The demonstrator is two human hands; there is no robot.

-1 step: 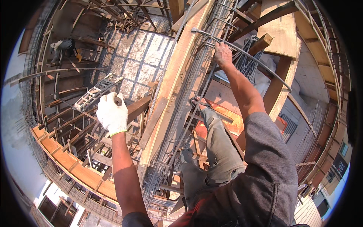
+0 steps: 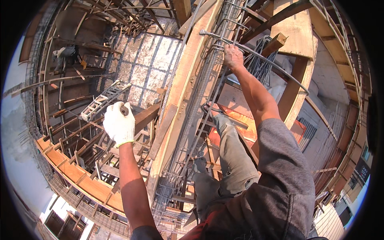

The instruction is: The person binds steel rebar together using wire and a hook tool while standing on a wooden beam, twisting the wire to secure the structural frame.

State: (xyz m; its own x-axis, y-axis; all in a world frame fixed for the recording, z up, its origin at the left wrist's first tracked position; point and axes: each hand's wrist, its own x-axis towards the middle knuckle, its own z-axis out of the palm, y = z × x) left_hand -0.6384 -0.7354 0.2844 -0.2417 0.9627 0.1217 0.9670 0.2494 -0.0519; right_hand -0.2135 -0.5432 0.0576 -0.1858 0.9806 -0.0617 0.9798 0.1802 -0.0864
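Observation:
My left hand (image 2: 119, 125), in a white knit glove, is raised at left of centre. Its fingers are closed around something with a dark round end (image 2: 124, 111); the rest is hidden. Bare, my right hand (image 2: 233, 57) is closed over a steel rebar of the long beam cage (image 2: 204, 82); the fingertips are partly hidden. Just beyond its knuckles, a long grey bar (image 2: 276, 69) with a flattened end crosses the cage. Tied stirrups ring the cage beside the hand.
A timber form board (image 2: 182, 90) runs along the cage. At left, an aluminium ladder (image 2: 105, 100) stands over a drop crowded with timber props; another person (image 2: 66, 52) is beyond it. Coiled wire (image 2: 261, 60) lies right of my hand. My feet are on narrow supports.
My left hand has turned slightly, so the dark round end shows more fully. My right hand keeps its place on the rebar. The whole view has shifted a little.

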